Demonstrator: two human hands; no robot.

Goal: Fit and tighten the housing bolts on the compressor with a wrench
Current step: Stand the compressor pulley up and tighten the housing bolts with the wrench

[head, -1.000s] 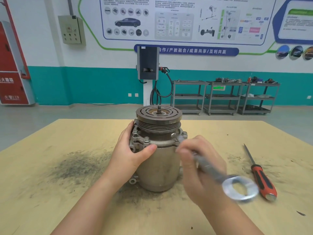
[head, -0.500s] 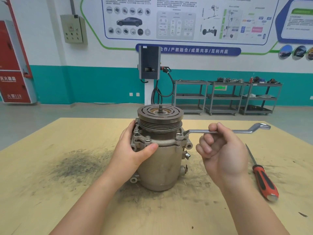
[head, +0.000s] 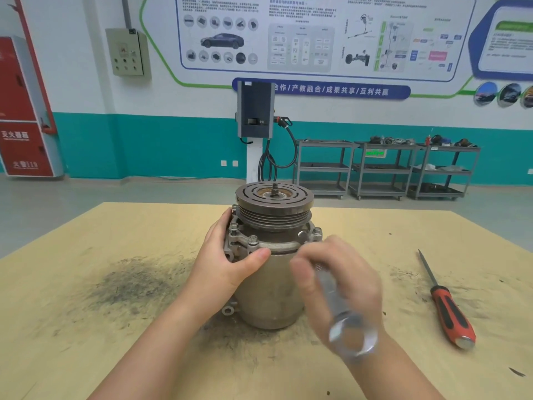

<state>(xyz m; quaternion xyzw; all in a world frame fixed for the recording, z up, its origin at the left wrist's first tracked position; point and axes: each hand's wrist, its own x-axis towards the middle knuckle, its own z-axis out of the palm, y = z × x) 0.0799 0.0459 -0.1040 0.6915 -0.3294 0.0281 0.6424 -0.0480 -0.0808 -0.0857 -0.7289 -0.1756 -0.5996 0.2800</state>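
While the compressor (head: 272, 272) stands upright in the middle of the yellow table (head: 86, 313), the left hand (head: 227, 261) wraps round its left side, with the thumb pressed on the front just under the bolts (head: 253, 239). The right hand (head: 343, 281) is curled tight round the wrench (head: 334, 295), which looks blurry; its far end is up by the bolt on the right side, and its ring end points back toward the person. A red screwdriver (head: 450, 316) lies on the table, well off to the right.

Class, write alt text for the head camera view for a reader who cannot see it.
A left hand steadies an upright compressor on a tan table while the right hand grips a blurred wrench at its flange. A red-handled screwdriver lies to the right.
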